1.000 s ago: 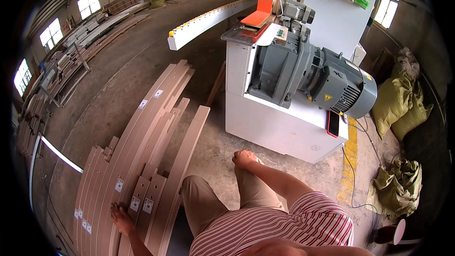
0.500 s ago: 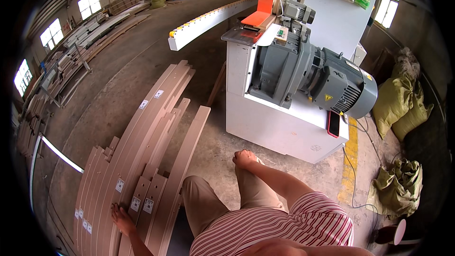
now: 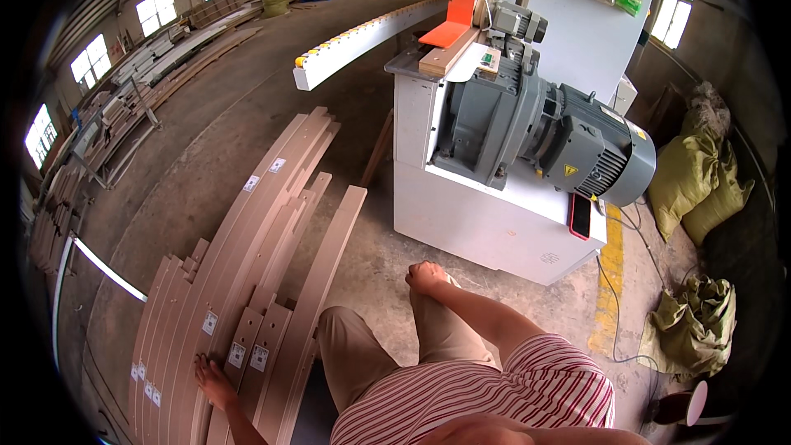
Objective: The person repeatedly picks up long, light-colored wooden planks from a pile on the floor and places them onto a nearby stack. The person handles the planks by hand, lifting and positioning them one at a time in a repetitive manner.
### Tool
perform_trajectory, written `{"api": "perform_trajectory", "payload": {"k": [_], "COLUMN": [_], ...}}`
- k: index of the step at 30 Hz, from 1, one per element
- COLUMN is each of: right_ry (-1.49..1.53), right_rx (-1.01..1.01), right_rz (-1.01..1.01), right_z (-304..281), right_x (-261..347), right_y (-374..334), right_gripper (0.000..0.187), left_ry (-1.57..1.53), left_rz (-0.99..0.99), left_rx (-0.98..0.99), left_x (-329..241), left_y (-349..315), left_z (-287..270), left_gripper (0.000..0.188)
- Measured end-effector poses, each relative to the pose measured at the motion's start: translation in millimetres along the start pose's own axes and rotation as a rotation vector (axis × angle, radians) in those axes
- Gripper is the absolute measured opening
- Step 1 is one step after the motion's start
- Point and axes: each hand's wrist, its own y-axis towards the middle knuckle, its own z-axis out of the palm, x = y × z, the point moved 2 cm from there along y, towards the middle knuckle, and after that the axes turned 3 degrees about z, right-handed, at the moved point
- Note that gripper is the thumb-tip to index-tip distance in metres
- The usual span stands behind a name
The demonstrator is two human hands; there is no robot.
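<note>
Along your left side, the long brown boards (image 3: 247, 222) lie close to one another in a broad stack, and your left hand (image 3: 216, 386) rests on them. Its fingers are spread and released, with the palm side down, so it seems to lean there rather than to grasp any board. The boards run nearly in the same direction, perhaps in order that each one stays within reach of your seat; their ends are not even. Several carry white labels (image 3: 210, 323) on the upper face, probably so that they can be read from above. Your right hand (image 3: 425, 276) is placed on your right knee (image 3: 434, 306), as it seems only for support. Its fingers look bent, but I cannot tell whether they are clenched.

In front of you, another brown piece (image 3: 442, 59) lies under the orange bracket (image 3: 446, 34) of the machine, which may serve to keep it down or to cover it.

Compared with the frame of half a second ago, this piece is what clearly differs: its end has come out farther toward you, and it now hides the red part which was visible on the metal plate (image 3: 403, 64). Both your hands and the stack have stayed in their places.
</note>
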Motion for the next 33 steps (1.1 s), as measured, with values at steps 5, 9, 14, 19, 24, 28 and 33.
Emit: {"api": "perform_trajectory", "payload": {"k": [5, 9, 14, 19, 24, 28, 33], "right_ry": [0.002, 0.085, 0.678, 1.474, 1.798, 1.621, 1.56], "right_rx": [0.009, -0.078, -0.088, -0.202, -0.134, -0.155, -0.064], "right_rz": [0.008, -0.087, -0.157, -0.393, -0.374, -0.399, -0.416], "right_z": [3, 8, -67, -245, -354, -377, -361], "right_x": [-1, -6, 9, 45, 73, 78, 93], "right_y": [2, 9, 40, 35, 27, 30, 3], "right_gripper": [0.033, 0.032, 0.027, 0.026, 0.04, 0.033, 0.03], "left_ry": [0.004, 0.022, 0.038, 0.014, 0.006, -0.017, -0.026], "left_rz": [-0.003, -0.034, -0.033, -0.018, -0.018, -0.022, -0.028], "left_rx": [0.002, 0.025, 0.03, 0.004, -0.002, 0.004, 0.011], "left_x": [0, 3, 10, 7, 1, 2, 0], "left_y": [-1, -3, -3, -3, -2, 0, -2], "left_z": [-1, 1, 6, 9, 0, 5, 4], "left_gripper": [0.035, 0.036, 0.037, 0.036, 0.036, 0.036, 0.037]}}
